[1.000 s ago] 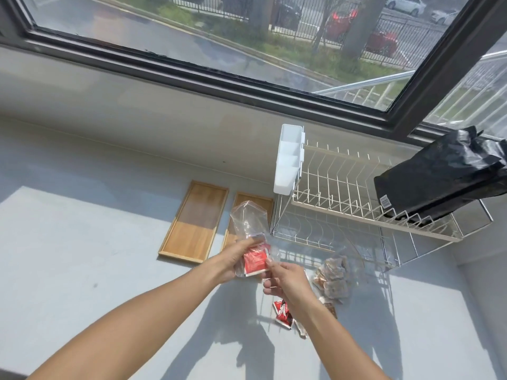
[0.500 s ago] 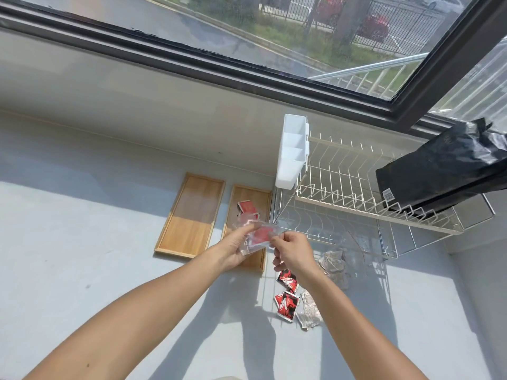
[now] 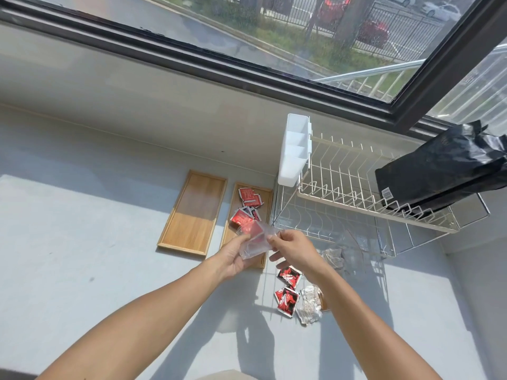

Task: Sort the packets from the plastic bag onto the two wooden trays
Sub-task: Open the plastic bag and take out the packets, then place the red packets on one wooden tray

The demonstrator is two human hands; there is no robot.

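Head view. A clear plastic bag is held above the near end of the right wooden tray. The left hand pinches the bag's left edge between thumb and fingers; the right hand pinches its right edge with thumb and forefinger, the other fingers loosely curled. The bag is tipped, its mouth pointing away from the person toward the far end of that tray; a red packet shows at the mouth, partly out.

Red packets lie scattered on the right tray beyond the bag, from its far end to its middle, lying flat at mixed angles. The right tray's long axis runs away from the person, leaning slightly rightward. The left wooden tray lies parallel just to the left of it, apart by a narrow strip of counter, and carries nothing.

To the right of the right tray, on the counter beneath the right forearm, lie two red-and-black packets, one beyond the other, and beside them silvery packets. More crumpled clear wrapping lies farther right, at the foot of a wire dish rack. The rack stands just right of the right tray; a white cutlery holder hangs on its left end, and a black bag rests on its upper tier at the right.
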